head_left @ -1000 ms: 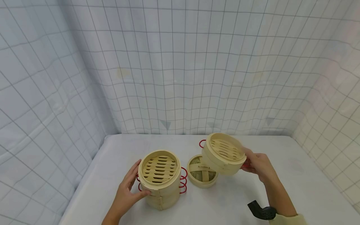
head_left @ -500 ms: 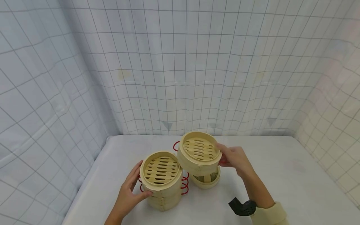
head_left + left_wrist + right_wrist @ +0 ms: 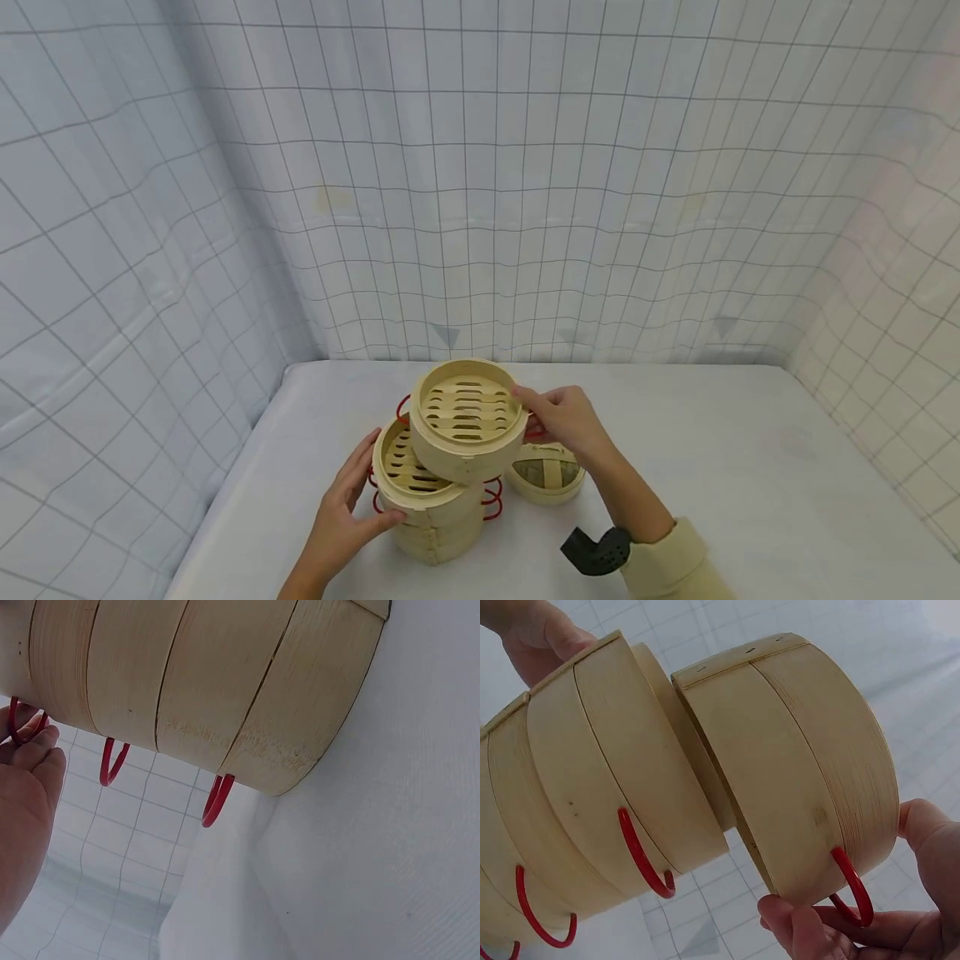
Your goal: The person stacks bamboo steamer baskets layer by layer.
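A stack of bamboo steamer baskets (image 3: 435, 533) with red side handles stands at the table's centre-left. Round its left side my left hand (image 3: 341, 521) holds it, thumb in front and fingers behind, by a red handle (image 3: 28, 735). In my right hand (image 3: 566, 421) is another bamboo steamer basket (image 3: 467, 417) with a slatted floor, gripped at its right rim beside its red handle (image 3: 853, 889). This basket hangs over the stack, slightly tilted, hiding part of the top slats. From the right wrist view, a narrow, uneven gap separates much of it from the stack's top rim.
Right of the stack, a round bamboo lid (image 3: 546, 477) with a woven face and a cross strip lies on the white table (image 3: 712, 467). White gridded cloth (image 3: 525, 208) hangs behind and along both sides. A black device (image 3: 596, 550) is on my right wrist.
My right hand has carried the steamer basket leftward from above the lid to over the stack, and the lid shows more now. My left hand stays on the stack.
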`<state>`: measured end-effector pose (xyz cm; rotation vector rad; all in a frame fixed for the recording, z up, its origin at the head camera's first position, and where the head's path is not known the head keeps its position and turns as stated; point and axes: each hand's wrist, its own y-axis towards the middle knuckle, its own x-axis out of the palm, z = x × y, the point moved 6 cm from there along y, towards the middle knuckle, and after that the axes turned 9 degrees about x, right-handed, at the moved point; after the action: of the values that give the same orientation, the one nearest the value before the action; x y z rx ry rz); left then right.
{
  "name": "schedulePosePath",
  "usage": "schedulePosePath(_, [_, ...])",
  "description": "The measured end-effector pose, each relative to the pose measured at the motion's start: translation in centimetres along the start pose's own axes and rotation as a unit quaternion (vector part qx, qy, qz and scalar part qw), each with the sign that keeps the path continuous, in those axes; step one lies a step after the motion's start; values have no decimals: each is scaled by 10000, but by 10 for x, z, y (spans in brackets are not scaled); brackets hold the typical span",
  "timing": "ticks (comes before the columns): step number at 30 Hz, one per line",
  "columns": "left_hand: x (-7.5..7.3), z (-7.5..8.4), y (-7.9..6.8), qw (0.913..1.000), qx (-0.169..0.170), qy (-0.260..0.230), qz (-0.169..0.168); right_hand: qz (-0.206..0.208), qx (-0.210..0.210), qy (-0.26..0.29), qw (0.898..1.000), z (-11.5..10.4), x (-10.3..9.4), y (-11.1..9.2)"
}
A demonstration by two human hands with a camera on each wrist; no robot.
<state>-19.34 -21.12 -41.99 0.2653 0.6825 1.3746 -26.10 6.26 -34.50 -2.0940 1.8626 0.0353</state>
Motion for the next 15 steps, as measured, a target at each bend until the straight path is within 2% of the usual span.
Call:
schedulePosePath(7, [-1, 4, -1, 9998, 130, -70, 150, -448, -81, -50, 9989, -6, 26, 5])
schedulePosePath(15, [-2, 0, -3, 9995, -157, 134, 240, -492, -195, -91, 9986, -10, 34, 5])
